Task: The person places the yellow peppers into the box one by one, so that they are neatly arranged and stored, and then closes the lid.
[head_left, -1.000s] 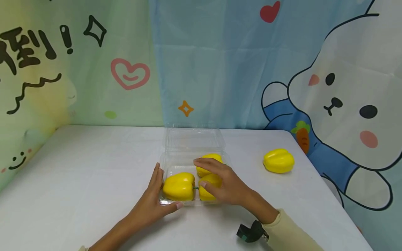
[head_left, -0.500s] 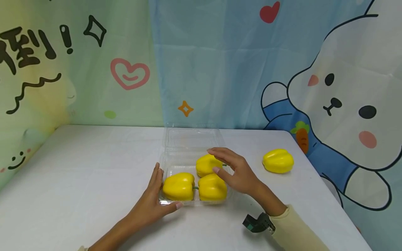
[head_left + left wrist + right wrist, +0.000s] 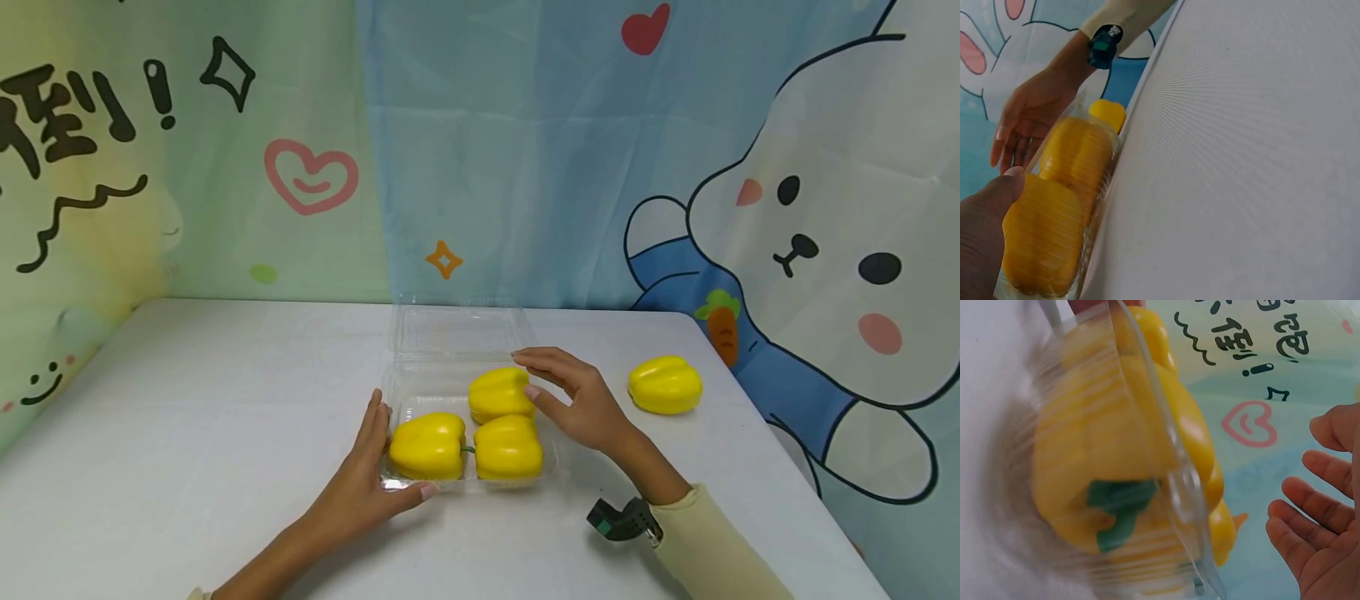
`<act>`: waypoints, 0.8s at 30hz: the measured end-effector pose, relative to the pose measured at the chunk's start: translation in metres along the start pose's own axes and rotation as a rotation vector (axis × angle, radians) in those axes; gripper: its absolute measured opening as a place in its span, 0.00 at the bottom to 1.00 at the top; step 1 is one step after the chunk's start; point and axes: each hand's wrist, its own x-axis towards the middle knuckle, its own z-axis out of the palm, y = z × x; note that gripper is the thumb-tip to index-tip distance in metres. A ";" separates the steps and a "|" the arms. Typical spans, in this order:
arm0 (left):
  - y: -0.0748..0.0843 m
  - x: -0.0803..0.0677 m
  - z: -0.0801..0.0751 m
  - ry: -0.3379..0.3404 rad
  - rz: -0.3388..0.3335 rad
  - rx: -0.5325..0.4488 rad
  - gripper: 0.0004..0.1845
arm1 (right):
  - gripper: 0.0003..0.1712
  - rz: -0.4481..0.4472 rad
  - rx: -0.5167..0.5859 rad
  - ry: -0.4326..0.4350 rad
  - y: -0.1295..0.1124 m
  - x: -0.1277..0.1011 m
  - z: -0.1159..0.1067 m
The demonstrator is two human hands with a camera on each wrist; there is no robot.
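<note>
So there are three yellow bell peppers sitting in a clear plastic clamshell container (image 3: 423, 406), with the lid (image 3: 465, 332) flipped back toward the far edge of the white table (image 3: 187, 433). One is the front left pepper (image 3: 426, 447), lying on its side with its green stem aimed at the front right pepper (image 3: 508, 448). Right behind that one is the back right pepper (image 3: 497, 395). The back left part of the container shows bare plastic. A fourth pepper (image 3: 665, 385) lies on the table off to the right, well apart from the container.

The left hand (image 3: 369, 477) is up against the container's left side, fingers pretty much straight along the wall and thumb stuck out along the front edge, so it's spread wide and not wrapped round any pepper. Can't swear how hard those fingers press, since the head view only gets the back of the hand.

The right hand (image 3: 576, 398) hangs over the container's right side, next to the back right pepper. Its fingers are loosely extended with the thumb apart from them, and it's got hold of nothing; the right wrist view shows the bare palm and fingertips.

There's a dark gadget (image 3: 624, 521) strapped at the right wrist by a pale sleeve (image 3: 716, 546), and a cartoon-print backdrop (image 3: 465, 167) hangs behind the table.
</note>
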 end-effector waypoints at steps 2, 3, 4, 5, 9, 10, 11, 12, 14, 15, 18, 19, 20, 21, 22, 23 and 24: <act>0.000 0.000 0.000 0.001 0.004 0.002 0.66 | 0.22 0.000 0.007 0.006 0.002 0.000 -0.002; 0.000 0.000 0.000 0.002 0.005 0.002 0.66 | 0.23 0.002 0.011 0.008 0.002 0.000 -0.003; 0.000 0.000 0.000 0.002 0.004 0.003 0.66 | 0.22 0.004 0.013 0.009 0.003 0.000 -0.005; 0.000 0.001 0.000 0.002 0.004 0.006 0.66 | 0.22 0.006 0.009 0.010 0.003 0.000 -0.006; 0.000 0.000 0.000 0.003 0.004 0.008 0.65 | 0.21 0.028 -0.014 0.016 0.007 -0.001 -0.015; 0.000 0.000 0.000 0.003 0.004 0.009 0.65 | 0.21 0.038 -0.023 0.021 0.008 -0.001 -0.017; 0.000 0.000 0.000 0.002 0.003 0.008 0.65 | 0.21 0.049 -0.030 0.026 0.009 -0.002 -0.020; 0.000 0.000 0.000 0.001 0.002 0.006 0.65 | 0.21 0.057 -0.033 0.030 0.010 -0.002 -0.023; 0.000 0.000 0.000 -0.002 -0.001 0.001 0.65 | 0.21 0.078 -0.035 0.046 0.012 -0.003 -0.029; 0.000 0.000 0.000 -0.004 -0.004 -0.001 0.66 | 0.21 0.088 -0.040 0.054 0.013 -0.004 -0.032; 0.000 0.001 0.000 -0.007 -0.008 -0.004 0.66 | 0.20 0.120 -0.052 0.073 0.011 -0.005 -0.039; 0.000 0.001 -0.001 -0.008 -0.006 -0.005 0.66 | 0.19 0.133 -0.062 0.075 0.008 -0.004 -0.040; -0.001 0.001 -0.001 -0.009 -0.005 -0.002 0.66 | 0.19 0.147 -0.072 0.075 0.010 -0.004 -0.042; -0.001 0.001 -0.001 -0.008 -0.005 -0.001 0.66 | 0.19 0.159 -0.084 0.072 0.011 -0.005 -0.043; -0.001 0.002 -0.001 -0.006 -0.005 0.002 0.67 | 0.18 0.173 -0.091 0.068 0.013 -0.005 -0.044; -0.002 0.002 -0.001 -0.005 -0.005 0.004 0.66 | 0.17 0.186 -0.099 0.062 0.014 -0.005 -0.045; -0.002 0.001 0.000 -0.004 -0.005 0.004 0.66 | 0.17 0.196 -0.104 0.055 0.016 -0.006 -0.045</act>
